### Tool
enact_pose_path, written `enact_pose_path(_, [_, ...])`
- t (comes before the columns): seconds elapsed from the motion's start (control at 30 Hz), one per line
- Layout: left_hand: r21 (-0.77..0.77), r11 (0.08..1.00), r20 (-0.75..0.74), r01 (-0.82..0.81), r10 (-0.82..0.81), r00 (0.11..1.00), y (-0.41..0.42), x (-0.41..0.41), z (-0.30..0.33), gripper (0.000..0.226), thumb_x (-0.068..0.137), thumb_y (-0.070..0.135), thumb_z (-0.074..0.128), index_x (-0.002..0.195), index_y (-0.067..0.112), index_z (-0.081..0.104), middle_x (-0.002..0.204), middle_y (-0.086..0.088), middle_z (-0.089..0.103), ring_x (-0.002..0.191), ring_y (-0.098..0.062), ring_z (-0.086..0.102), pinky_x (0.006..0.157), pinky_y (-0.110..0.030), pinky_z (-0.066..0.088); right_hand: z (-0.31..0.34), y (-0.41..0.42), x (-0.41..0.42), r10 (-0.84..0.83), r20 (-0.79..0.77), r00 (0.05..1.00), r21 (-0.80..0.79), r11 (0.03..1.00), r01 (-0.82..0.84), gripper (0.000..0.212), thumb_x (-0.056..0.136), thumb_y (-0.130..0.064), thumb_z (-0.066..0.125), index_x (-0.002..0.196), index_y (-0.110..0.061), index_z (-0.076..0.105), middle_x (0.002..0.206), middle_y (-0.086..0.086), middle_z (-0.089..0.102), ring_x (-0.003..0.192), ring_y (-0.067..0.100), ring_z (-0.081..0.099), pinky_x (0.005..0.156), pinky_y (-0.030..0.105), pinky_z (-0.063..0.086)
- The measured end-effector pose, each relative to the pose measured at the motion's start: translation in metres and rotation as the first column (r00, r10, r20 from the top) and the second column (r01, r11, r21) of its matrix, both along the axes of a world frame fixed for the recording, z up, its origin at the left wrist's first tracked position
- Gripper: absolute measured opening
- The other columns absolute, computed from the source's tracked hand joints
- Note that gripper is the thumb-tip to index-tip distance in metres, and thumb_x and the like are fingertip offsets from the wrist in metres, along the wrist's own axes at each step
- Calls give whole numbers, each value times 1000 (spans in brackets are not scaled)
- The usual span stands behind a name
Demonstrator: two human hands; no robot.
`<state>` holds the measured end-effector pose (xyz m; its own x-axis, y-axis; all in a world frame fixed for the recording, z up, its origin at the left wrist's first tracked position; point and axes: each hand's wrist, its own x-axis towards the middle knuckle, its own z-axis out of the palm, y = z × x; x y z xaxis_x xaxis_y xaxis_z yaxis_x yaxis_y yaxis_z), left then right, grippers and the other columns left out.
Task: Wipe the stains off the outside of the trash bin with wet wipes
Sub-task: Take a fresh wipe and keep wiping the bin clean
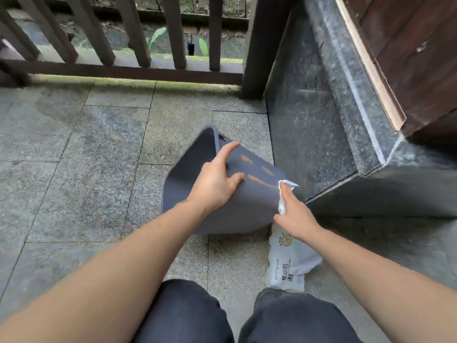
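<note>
Trash bin [247, 206] is tipped over on the stone floor with my left hand [217, 179] spread flat on it, right hand [294, 214] pinching a wet wipe [284, 191] at its edge, and all the orange stains [257, 180] look untouched, so basically everything's left.

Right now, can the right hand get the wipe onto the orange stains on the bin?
Probably yes. The right hand holds the wet wipe at the edge of the tipped trash bin, just beside the orange stains. The left hand braces the bin left of them, not over them.
</note>
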<state>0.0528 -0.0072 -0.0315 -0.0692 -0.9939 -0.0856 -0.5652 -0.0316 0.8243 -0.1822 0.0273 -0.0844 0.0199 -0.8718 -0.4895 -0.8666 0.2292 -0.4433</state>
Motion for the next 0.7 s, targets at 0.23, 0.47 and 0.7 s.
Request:
enact_pose_path(0.23, [42,997,39,60,-62,997,2,-32,16,63,92,25,63,141,51,33,72,0,57,67,-10,55,63,-33,49,12,-8,-16,-28,-54,998,206,978,38,90,78,-23,55,152,-40,6,130,16,53,105,35,55,77,38,42])
enact_pose_path(0.47, [-1,996,83,94,-94,992,5,-41,14,59,91,24,61,135,53,36,68,-3,58,68,-16,60,62,-37,55,10,-13,-19,-130,50,990,235,965,114,58,67,-26,53,120,-31,30,97,11,55,75,22,54,62,34,40])
enact_pose_path(0.7, [2,991,102,133,-133,986,-13,-49,14,58,91,39,66,136,57,35,83,-4,63,75,-4,54,59,-23,46,-9,-6,-21,-218,149,964,137,971,198,46,70,-22,53,105,-35,25,75,7,56,60,22,57,51,32,39])
